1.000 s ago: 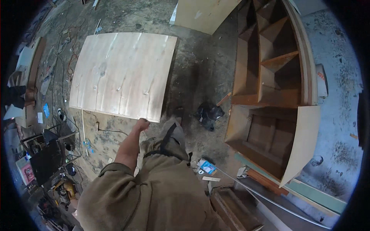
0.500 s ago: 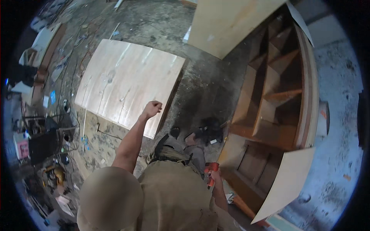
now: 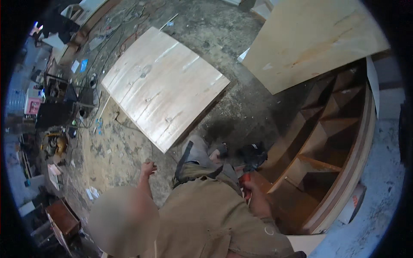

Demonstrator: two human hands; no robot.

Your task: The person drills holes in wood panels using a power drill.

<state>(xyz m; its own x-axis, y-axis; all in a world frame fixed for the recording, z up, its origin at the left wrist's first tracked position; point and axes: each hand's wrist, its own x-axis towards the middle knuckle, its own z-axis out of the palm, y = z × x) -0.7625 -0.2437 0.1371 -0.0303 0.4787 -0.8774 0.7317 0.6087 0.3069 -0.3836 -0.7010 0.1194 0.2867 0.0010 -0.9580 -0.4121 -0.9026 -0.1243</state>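
Here, your right hand (image 3: 252, 188) grips one red tool (image 3: 245, 177), right of lower centre; your left hand (image 3: 148, 168) is half-curled, its hold unclear. Open floor (image 3: 124, 148) separates it from one pale panel's (image 3: 165, 88) corner, upper centre.

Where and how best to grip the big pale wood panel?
Probably the edges of the pale wood panel flanking its near corner, reached from the person's side. That corner points toward the person, and the flat top offers nothing to pinch. The left hand is nearer; the right hand holds a red tool.
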